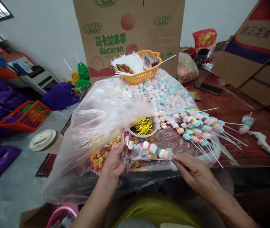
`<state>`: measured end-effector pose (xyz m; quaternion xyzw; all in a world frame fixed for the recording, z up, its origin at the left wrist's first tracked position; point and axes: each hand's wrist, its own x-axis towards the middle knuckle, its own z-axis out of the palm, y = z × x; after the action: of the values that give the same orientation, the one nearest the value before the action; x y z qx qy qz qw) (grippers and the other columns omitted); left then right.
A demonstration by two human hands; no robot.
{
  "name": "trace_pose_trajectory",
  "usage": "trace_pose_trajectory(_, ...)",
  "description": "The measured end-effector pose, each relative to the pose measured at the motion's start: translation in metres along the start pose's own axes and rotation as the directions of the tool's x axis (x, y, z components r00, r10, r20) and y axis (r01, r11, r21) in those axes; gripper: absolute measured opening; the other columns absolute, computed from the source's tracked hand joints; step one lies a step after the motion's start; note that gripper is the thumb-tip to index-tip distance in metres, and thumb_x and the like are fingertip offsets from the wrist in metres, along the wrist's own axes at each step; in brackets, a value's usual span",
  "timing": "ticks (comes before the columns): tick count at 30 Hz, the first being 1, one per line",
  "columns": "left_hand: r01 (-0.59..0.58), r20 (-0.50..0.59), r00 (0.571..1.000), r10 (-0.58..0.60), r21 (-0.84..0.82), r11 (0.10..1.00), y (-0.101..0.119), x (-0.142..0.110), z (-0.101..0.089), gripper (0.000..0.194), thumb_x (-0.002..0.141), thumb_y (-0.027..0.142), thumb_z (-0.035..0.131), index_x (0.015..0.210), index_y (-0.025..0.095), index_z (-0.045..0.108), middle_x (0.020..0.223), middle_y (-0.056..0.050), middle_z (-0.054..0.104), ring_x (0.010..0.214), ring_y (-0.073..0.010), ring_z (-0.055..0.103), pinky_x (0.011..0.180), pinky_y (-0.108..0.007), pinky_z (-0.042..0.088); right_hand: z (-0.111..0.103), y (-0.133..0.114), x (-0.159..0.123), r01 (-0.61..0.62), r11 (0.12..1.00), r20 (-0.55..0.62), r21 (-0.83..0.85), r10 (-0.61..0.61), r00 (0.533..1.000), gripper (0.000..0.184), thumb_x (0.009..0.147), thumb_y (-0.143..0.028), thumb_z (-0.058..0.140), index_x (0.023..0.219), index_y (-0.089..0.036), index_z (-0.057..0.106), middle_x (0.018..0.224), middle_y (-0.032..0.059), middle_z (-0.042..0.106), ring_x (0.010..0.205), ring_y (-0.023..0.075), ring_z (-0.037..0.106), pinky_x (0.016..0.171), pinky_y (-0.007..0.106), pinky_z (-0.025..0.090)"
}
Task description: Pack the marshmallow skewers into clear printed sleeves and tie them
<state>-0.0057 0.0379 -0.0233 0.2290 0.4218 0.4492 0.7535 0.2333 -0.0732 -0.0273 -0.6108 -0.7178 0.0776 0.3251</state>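
Observation:
My left hand (115, 161) grips a clear printed plastic bag (135, 154), its fingers partly hidden by the crinkled film. My right hand (190, 168) pinches the stick end of a marshmallow skewer (154, 148), threaded with pink, white, blue and green pieces. The skewer's far end points at the bag; whether its tip is inside I cannot tell. Under the bag lie colourful candy rings (100, 160). Just beyond it, a round tub (157, 125) holds gold twist ties (144, 126). A pile of finished-looking marshmallow skewers (200, 126) lies to the right.
Loose marshmallows (158, 90) fill a large clear plastic sheet (89, 110). An orange basket (141, 77) with white sticks stands behind, before a cardboard box (130, 28). At left is a lidded paper cup (46, 142). A phone (208, 88) and wrapped skewer (246, 123) lie right.

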Motion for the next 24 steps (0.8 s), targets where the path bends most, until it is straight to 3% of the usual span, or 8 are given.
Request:
trace_pose_trajectory(4,0.054,0.05,0.998,-0.048,-0.126,0.991,0.003,-0.011,-0.001,0.016,0.07,0.026,0.069,0.069,0.013,0.06,0.059,0.0,0.062,0.052,-0.0094,0.06,0.055,-0.021,0.053,-0.001,-0.024,0.013,0.062,0.998,0.033,0.026,-0.063,0.997,0.019,0.088,-0.021,0.044,0.088,-0.021,0.063,0.075,0.0042,0.064,0.067,0.0131,0.06,0.062,0.021,0.047)
trace_pose_trajectory(10,0.022,-0.03,0.999,-0.027,-0.16,0.987,0.001,-0.017,0.004,0.014,0.069,0.023,0.071,0.07,0.014,0.06,0.061,0.002,0.064,0.052,-0.0086,0.061,0.057,-0.02,0.054,0.002,-0.041,0.015,0.084,0.996,0.098,-0.024,-0.082,0.992,0.024,0.09,-0.021,0.039,0.085,-0.019,0.062,0.068,0.0031,0.058,0.061,0.0119,0.056,0.059,0.021,0.043)
trace_pose_trajectory(16,-0.156,-0.068,0.986,0.153,-0.044,0.987,-0.01,-0.019,0.01,0.028,0.057,0.032,0.079,0.075,0.015,0.065,0.064,0.002,0.066,0.054,-0.0093,0.059,0.056,-0.021,0.051,0.005,-0.044,0.015,0.121,0.989,0.1,-0.087,-0.112,0.989,0.025,0.091,-0.02,0.036,0.085,-0.018,0.061,0.066,0.0024,0.056,0.059,0.0117,0.055,0.054,0.021,0.04)
trace_pose_trajectory(24,-0.349,-0.069,0.922,0.382,0.279,0.894,-0.034,-0.015,0.005,0.026,0.071,0.037,0.067,0.085,0.016,0.07,0.073,0.0,0.067,0.066,-0.0109,0.058,0.067,-0.024,0.049,0.018,-0.054,0.007,0.12,0.977,0.048,-0.177,-0.113,0.992,0.025,0.088,-0.015,0.036,0.086,-0.019,0.061,0.067,0.0033,0.06,0.059,0.0117,0.056,0.055,0.02,0.039)
